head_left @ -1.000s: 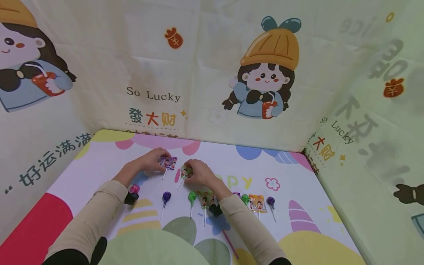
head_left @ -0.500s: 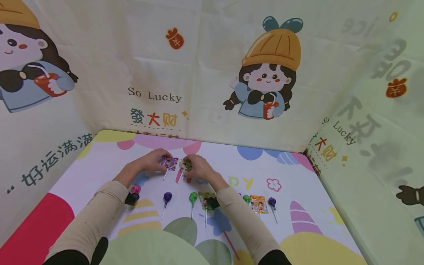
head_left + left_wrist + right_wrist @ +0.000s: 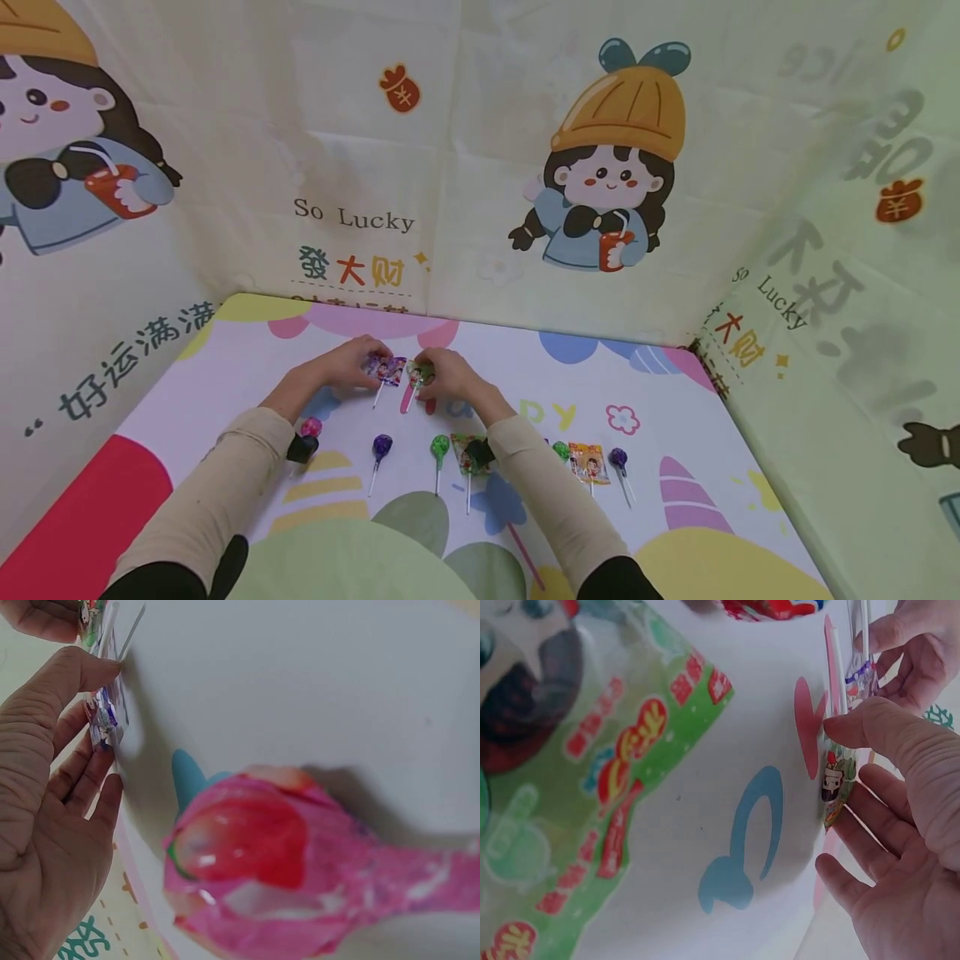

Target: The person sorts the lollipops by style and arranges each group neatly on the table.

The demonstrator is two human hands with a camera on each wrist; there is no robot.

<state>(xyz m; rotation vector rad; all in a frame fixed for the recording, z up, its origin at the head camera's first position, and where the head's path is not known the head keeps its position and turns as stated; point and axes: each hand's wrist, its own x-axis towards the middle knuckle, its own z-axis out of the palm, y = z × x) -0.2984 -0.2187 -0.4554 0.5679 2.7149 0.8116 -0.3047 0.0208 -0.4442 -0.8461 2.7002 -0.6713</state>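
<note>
Near the far edge of the table, my left hand (image 3: 348, 364) pinches a lollipop in a flat purple wrapper (image 3: 388, 370), its white stick pointing toward me. Just right of it, my right hand (image 3: 452, 377) pinches a lollipop in a flat green wrapper (image 3: 420, 373). The two wrappers are side by side with a narrow gap in the head view. In the right wrist view the thumb presses the front of the green wrapper (image 3: 835, 776) and fingers lie behind it. The left wrist view shows the purple wrapper (image 3: 103, 712) between thumb and fingers.
Closer to me runs a row of lollipops: pink (image 3: 311, 427), purple (image 3: 382, 447), green (image 3: 439, 447), a green flat packet (image 3: 461, 461), another green (image 3: 561, 451), an orange packet (image 3: 588, 463) and a dark purple one (image 3: 618, 458). My right forearm covers part of this row. Printed cloth walls (image 3: 480, 167) stand behind.
My right hand has moved slightly left and up with the green-wrapped lollipop, bringing it closer to the purple-wrapped one. My left hand has stayed nearly still.
</note>
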